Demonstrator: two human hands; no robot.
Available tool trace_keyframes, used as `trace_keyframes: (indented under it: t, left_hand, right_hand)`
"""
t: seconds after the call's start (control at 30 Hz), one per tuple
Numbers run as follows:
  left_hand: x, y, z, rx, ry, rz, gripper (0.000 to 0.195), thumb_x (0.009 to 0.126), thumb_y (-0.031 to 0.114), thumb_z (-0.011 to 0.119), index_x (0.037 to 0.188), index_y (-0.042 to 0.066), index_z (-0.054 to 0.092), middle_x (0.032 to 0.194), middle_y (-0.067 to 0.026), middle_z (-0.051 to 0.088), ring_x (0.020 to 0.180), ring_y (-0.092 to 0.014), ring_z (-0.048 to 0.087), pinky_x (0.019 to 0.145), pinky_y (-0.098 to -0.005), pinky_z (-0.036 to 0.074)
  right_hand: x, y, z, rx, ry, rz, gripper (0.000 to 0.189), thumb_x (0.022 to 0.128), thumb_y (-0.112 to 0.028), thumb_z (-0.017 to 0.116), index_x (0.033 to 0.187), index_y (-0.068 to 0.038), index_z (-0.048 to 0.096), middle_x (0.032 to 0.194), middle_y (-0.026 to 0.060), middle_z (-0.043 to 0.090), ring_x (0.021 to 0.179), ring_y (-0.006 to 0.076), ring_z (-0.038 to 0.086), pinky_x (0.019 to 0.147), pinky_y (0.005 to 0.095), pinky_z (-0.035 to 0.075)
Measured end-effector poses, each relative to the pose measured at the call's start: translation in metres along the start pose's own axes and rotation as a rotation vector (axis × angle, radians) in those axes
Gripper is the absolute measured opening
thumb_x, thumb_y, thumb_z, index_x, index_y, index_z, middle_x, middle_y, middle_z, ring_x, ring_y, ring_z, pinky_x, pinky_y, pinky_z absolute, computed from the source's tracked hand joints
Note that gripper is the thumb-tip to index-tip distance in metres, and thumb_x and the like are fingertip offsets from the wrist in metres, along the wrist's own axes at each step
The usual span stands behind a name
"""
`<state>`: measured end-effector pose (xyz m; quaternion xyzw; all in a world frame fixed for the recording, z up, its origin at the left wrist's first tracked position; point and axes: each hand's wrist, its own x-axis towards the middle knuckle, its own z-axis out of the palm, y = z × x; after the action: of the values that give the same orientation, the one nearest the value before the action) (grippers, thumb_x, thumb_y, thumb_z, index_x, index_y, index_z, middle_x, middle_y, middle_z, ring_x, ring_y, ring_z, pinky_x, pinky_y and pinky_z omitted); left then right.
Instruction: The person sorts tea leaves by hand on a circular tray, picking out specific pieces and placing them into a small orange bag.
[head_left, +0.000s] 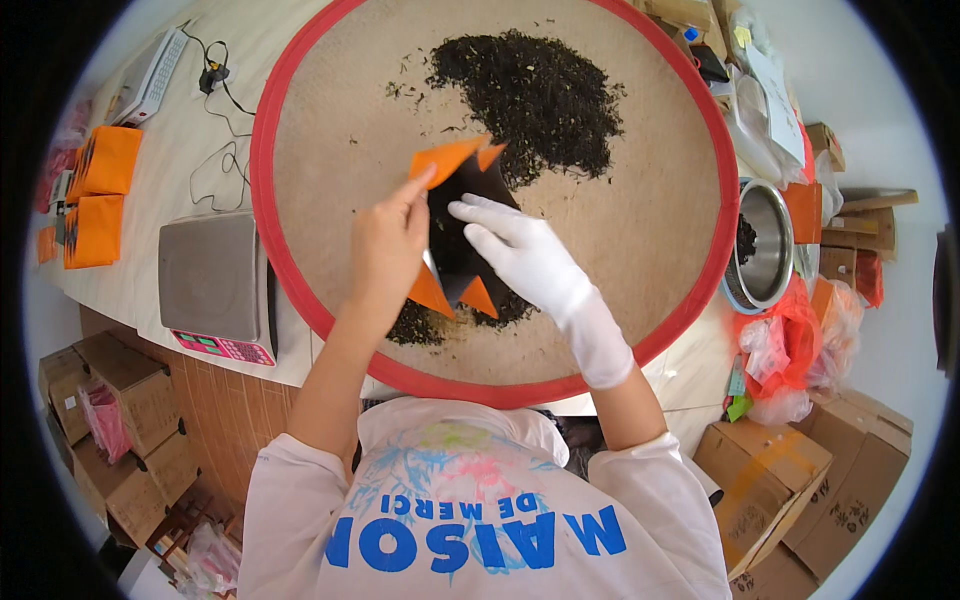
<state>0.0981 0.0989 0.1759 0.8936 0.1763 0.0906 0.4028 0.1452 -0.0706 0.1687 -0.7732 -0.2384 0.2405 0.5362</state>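
Observation:
My bare left hand (391, 234) grips an orange packet with a dark inner face (448, 159) by its upper left edge, thumb against the orange. Its pointed orange corners stick out at top and bottom, and some dark leaves show against it. Over the packet's right side lies my right hand (529, 255) in a white glove, fingers stretched out and thumb apart, with no grip visible. Both hands are above a round tan tray with a red rim (690, 322). A large heap of dark dried leaves, like loose tea (544, 101), lies in its far part. More leaves (416, 324) lie below the packet, partly hidden.
Left of the tray stands a digital scale (210, 277), with stacked orange packets (94, 231) and black cables (214, 77) beyond. To the right, a steel bowl (769, 244) holds some dark leaves. Plastic bags (784, 352) and cardboard boxes (765, 487) crowd the right side.

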Motion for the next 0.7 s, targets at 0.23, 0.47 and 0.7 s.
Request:
trace_keyframes:
  t: [0.23, 0.47, 0.7]
  left_hand:
    - [0.024, -0.002, -0.045, -0.328, 0.104, -0.244, 0.027, 0.094, 0.016, 0.054, 0.118, 0.013, 0.066, 0.062, 0.0117, 0.046, 0.049, 0.001, 0.03, 0.043, -0.0188, 0.021]
    - [0.014, -0.03, -0.083, -0.428, 0.248, -0.15, 0.031, 0.095, 0.01, 0.051, 0.123, -0.001, 0.059, 0.115, -0.0066, 0.062, 0.098, -0.008, 0.058, 0.085, -0.0196, 0.044]
    - [-0.008, -0.022, -0.103, -0.448, 0.42, -0.229, 0.03, 0.094, 0.006, 0.05, 0.121, -0.003, 0.059, 0.114, -0.0086, 0.064, 0.098, -0.01, 0.061, 0.085, -0.0214, 0.049]
  right_hand:
    - [-0.072, 0.089, -0.018, 0.263, 0.742, 0.158, 0.029, 0.097, -0.017, 0.049, 0.119, -0.002, 0.06, 0.114, 0.0111, 0.064, 0.097, 0.0155, 0.061, 0.085, 0.0271, 0.047]
    - [-0.093, 0.23, 0.057, -0.658, 0.649, 0.269, 0.061, 0.09, -0.026, 0.054, 0.142, -0.002, 0.032, 0.147, 0.0231, 0.029, 0.136, 0.0414, 0.025, 0.113, 0.0509, 0.014]
    - [0.014, 0.192, 0.085, -0.584, 0.283, -0.066, 0.061, 0.088, -0.03, 0.057, 0.138, -0.003, 0.038, 0.146, 0.0195, 0.032, 0.137, 0.0364, 0.027, 0.114, 0.0459, 0.019]
